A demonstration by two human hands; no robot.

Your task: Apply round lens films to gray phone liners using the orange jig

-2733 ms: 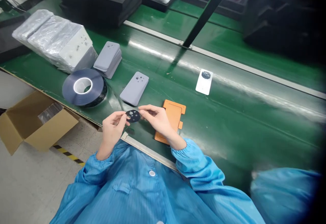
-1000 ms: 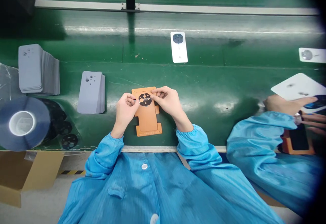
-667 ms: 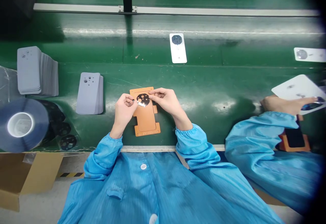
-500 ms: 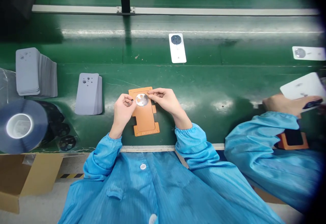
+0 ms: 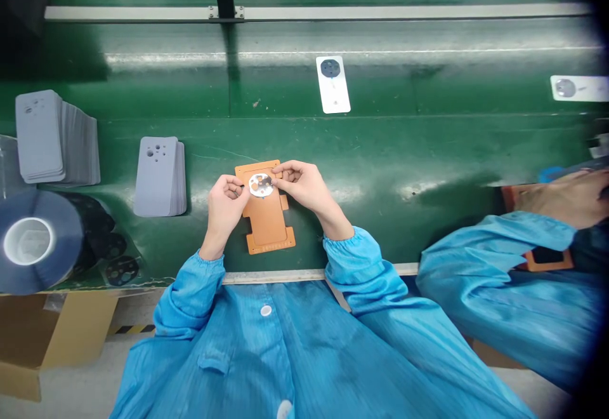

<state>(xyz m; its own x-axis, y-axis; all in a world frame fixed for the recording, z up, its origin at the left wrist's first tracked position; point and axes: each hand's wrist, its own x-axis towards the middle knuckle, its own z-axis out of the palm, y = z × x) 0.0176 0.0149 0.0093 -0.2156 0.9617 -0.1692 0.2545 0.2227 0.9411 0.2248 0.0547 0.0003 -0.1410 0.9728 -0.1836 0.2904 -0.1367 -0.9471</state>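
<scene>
A thin round film piece with several holes (image 5: 255, 191) is over the upper part of an orange jig plate (image 5: 269, 222); whether it touches the plate I cannot tell. My left hand (image 5: 224, 208) is pinched closed at its left edge, with a tiny dark tab at the fingertips. Thumb and forefinger of my right hand (image 5: 305, 187) pinch the film's right edge, where it looks dark and shiny. The jig plate lies flat on the green bench, notched at its sides.
To the left stand a tall stack of grey phone-back sheets (image 5: 40, 136), a smaller stack (image 5: 156, 178) and a large film roll (image 5: 71, 241). A white phone-back panel (image 5: 334, 95) lies behind my hands, another (image 5: 583, 89) far right. A co-worker's blue sleeve (image 5: 495, 247) is close on my right.
The film's glare has shifted from silvery to mostly white, its holes now plainer. Both my hands stay at its edges. The co-worker's hand has moved right, and their white panel is no longer visible.
</scene>
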